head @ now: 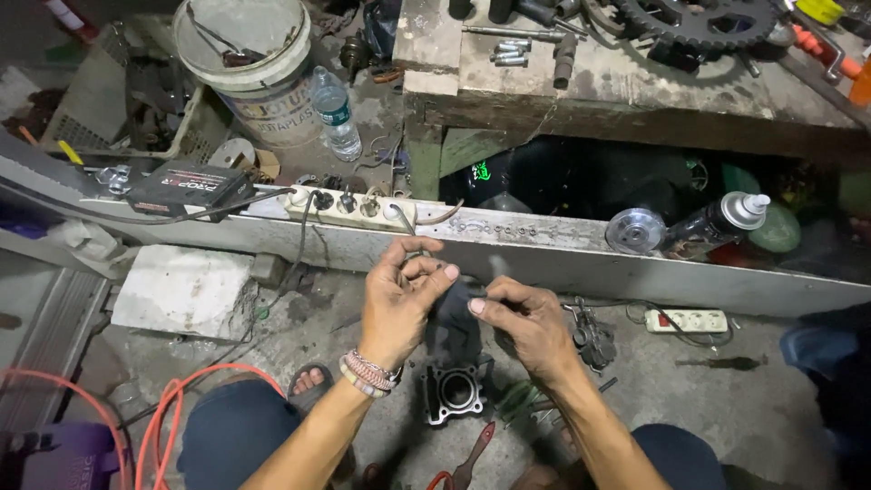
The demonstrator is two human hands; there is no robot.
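Grey metal, an engine cylinder block (451,393), sits on the concrete floor (708,390) below my hands. Above it my left hand (399,299) and right hand (526,322) pinch a dark rag (456,318) between closed fingertips. Beyond lie a white power strip (352,207) and a spray can (717,223).

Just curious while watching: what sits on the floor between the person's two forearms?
In the head view, a dark metal engine cylinder block with a round bore lies on the concrete floor between them.
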